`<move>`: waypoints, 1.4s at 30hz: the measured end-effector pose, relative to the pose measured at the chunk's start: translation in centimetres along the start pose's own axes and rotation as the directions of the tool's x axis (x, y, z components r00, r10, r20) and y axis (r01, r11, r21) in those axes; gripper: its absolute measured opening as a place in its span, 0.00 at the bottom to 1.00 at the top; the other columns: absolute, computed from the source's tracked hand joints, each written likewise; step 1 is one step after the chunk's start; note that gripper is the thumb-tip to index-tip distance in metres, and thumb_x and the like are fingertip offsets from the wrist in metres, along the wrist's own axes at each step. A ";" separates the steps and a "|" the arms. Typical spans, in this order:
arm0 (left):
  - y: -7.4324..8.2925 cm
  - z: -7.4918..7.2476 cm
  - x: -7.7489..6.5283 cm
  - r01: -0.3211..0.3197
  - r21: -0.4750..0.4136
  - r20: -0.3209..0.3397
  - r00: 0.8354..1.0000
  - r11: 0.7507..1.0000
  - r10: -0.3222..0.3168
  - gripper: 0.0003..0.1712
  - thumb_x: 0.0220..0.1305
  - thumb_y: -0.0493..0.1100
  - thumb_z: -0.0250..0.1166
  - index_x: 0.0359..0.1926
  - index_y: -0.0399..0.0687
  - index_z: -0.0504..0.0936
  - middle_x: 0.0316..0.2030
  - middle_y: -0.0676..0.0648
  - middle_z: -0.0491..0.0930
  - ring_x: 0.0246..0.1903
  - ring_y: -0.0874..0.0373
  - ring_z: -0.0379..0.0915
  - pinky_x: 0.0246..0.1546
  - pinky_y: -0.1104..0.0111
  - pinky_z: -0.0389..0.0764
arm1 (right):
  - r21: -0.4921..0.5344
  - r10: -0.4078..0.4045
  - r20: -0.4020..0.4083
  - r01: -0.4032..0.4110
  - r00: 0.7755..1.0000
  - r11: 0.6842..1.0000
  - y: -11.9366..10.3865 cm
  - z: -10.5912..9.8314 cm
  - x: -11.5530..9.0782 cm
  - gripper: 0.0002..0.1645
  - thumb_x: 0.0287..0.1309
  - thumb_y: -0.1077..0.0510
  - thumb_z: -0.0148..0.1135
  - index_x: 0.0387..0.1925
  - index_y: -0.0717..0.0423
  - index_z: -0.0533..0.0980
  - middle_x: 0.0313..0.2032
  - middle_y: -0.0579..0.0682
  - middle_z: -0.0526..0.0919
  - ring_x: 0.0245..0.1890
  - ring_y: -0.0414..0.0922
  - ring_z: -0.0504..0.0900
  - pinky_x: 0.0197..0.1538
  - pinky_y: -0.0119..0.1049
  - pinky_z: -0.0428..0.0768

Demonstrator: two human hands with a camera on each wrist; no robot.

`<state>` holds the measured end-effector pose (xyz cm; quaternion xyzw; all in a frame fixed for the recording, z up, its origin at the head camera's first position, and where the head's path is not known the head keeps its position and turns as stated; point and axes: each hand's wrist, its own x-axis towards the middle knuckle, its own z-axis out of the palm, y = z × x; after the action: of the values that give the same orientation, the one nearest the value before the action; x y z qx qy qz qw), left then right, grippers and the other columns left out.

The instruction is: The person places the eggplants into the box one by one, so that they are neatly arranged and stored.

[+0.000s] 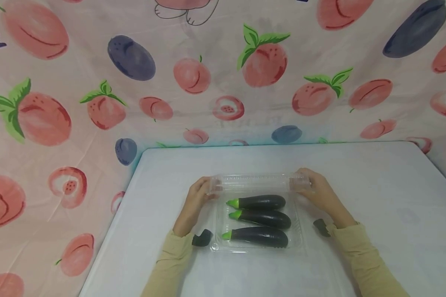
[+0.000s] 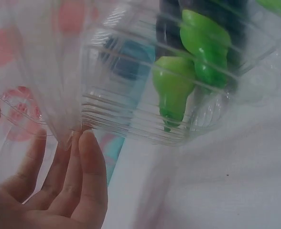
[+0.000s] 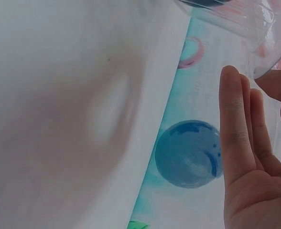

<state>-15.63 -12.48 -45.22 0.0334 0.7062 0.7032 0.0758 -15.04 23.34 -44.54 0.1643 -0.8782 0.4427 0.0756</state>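
Note:
A clear plastic clamshell container (image 1: pixel 241 250) lies on the table, its ribbed lid (image 1: pixel 260 180) raised along the far side. Three dark eggplants (image 1: pixel 265 218) lie side by side in the base, green stems toward the left. My left hand (image 1: pixel 196 202) holds the lid at its left end; the left wrist view shows fingertips at the plastic edge and the thumb across from them. At the other end, my right hand (image 1: pixel 321 193) pinches the lid between thumb and fingers. Through the plastic, two green stems (image 2: pixel 174 86) show in the left wrist view.
The white table (image 1: pixel 394 185) ends at a fruit-print cloth (image 1: pixel 223 78) behind it and at the left. Dark straps (image 1: pixel 202 238) show by both wrists, at the ends of the tan sleeves (image 1: pixel 172 255).

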 end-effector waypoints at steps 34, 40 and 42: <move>-1.1 -0.8 -0.5 -0.028 -0.010 0.048 0.998 1.000 0.029 0.16 0.68 0.41 0.64 0.55 0.42 0.78 0.55 0.41 0.77 0.50 0.50 0.76 0.51 0.64 0.79 | 0.170 0.210 0.242 -0.255 0.947 0.952 -0.8 -2.1 -1.6 0.24 0.73 0.56 0.53 0.61 0.70 0.66 0.52 0.69 0.79 0.43 0.51 0.84 0.41 0.35 0.86; -1.2 -0.9 -0.6 -0.035 0.011 0.048 0.998 0.999 0.035 0.16 0.67 0.41 0.65 0.54 0.42 0.79 0.57 0.45 0.76 0.54 0.53 0.73 0.55 0.64 0.77 | 0.222 0.203 0.294 -0.273 0.934 0.936 -1.1 -2.4 -1.8 0.24 0.73 0.57 0.54 0.61 0.71 0.66 0.51 0.70 0.79 0.43 0.50 0.85 0.42 0.38 0.87; -1.1 -1.0 -0.6 -0.037 0.013 0.055 0.998 0.999 0.037 0.17 0.67 0.41 0.65 0.54 0.41 0.79 0.57 0.45 0.76 0.55 0.54 0.73 0.56 0.65 0.77 | 0.239 0.179 0.304 -0.257 0.935 0.936 -1.2 -2.5 -1.9 0.24 0.72 0.59 0.54 0.61 0.72 0.66 0.50 0.70 0.80 0.42 0.47 0.85 0.42 0.38 0.87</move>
<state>-15.08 -13.54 -46.32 0.0663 0.7082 0.6982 0.0818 -12.90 25.09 -42.73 0.1341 -0.8228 0.5386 -0.1221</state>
